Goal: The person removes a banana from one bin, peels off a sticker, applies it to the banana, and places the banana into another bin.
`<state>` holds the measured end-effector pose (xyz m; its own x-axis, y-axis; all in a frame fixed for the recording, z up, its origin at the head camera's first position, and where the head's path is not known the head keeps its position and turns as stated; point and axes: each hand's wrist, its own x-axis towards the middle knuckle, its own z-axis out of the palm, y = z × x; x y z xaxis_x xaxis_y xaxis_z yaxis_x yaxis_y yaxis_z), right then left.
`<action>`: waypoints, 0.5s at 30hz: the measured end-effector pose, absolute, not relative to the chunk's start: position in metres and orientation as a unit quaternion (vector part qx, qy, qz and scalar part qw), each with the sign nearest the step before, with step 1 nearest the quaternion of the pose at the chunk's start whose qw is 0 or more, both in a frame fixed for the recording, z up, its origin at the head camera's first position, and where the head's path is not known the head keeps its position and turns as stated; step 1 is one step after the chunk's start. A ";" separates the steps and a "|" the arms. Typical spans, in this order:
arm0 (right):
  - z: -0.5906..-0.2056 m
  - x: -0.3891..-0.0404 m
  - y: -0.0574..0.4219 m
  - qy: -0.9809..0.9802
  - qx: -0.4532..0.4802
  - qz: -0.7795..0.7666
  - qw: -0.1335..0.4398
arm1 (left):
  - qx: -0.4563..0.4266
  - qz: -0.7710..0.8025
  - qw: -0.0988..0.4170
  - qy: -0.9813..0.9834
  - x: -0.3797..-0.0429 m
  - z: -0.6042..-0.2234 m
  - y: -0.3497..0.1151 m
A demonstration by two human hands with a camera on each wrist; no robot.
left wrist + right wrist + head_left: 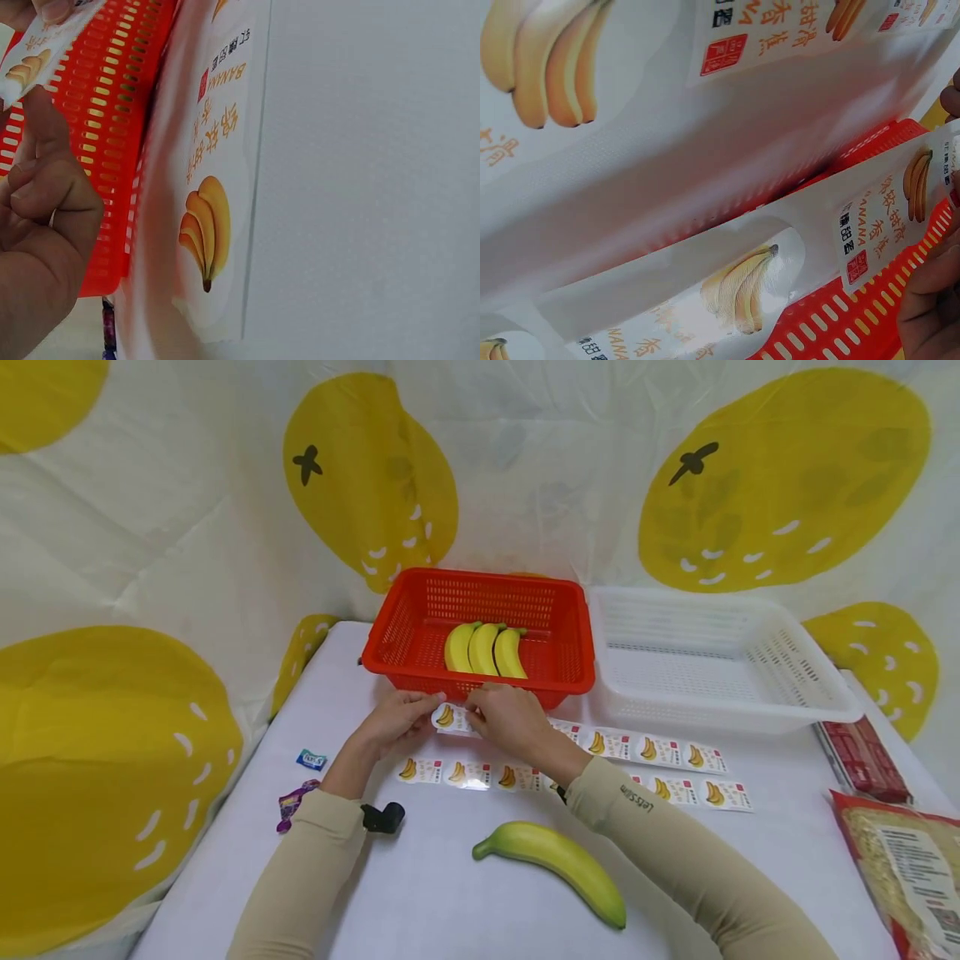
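Note:
A strip of banana stickers (645,747) is lifted at its left end in front of the red basket (390,672). My left hand (393,720) pinches the edge of the end sticker (34,64) between thumb and finger. Close beside it, my right hand (512,717) grips the same strip, its fingers curled at the label's text side. The right wrist view shows the raised strip (742,292) running to the right hand (934,300). A second sticker strip (457,774) lies flat on the table, partly hidden by the right forearm.
A single banana (558,860) lies near the table's front. Three bananas (483,650) sit in the red basket. Beside it stands a white basket (750,714). Small wrapped sweets (311,760) lie at left; a red packet (862,760) and a bag of grain-like food (892,860) at right.

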<state>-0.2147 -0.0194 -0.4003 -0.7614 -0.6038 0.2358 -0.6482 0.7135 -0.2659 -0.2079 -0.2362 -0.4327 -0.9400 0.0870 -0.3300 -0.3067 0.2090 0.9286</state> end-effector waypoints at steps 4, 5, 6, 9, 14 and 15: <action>-0.402 -0.214 -0.019 -0.924 0.337 0.168 0.060 | -0.070 0.626 0.165 0.758 -0.210 -0.434 -0.238; -0.403 -0.214 -0.019 -0.924 0.337 0.168 0.060 | -0.068 0.627 0.168 0.758 -0.210 -0.434 -0.238; -0.403 -0.214 -0.019 -0.924 0.337 0.169 0.059 | -0.068 0.627 0.171 0.757 -0.210 -0.434 -0.239; -0.406 -0.214 -0.019 -0.923 0.341 0.168 0.063 | -0.068 0.625 0.179 0.757 -0.211 -0.436 -0.240; -0.407 -0.215 -0.019 -0.921 0.346 0.168 0.069 | -0.068 0.619 0.179 0.762 -0.211 -0.435 -0.240; -0.407 -0.215 -0.019 -0.921 0.346 0.167 0.069 | -0.069 0.617 0.180 0.763 -0.211 -0.434 -0.240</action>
<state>-0.2150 -0.0185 -0.4072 -0.7509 -0.6143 0.2424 -0.6603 0.7045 -0.2602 -0.2106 -0.2402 -0.4343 -0.9259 0.1157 -0.3596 -0.3276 0.2280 0.9169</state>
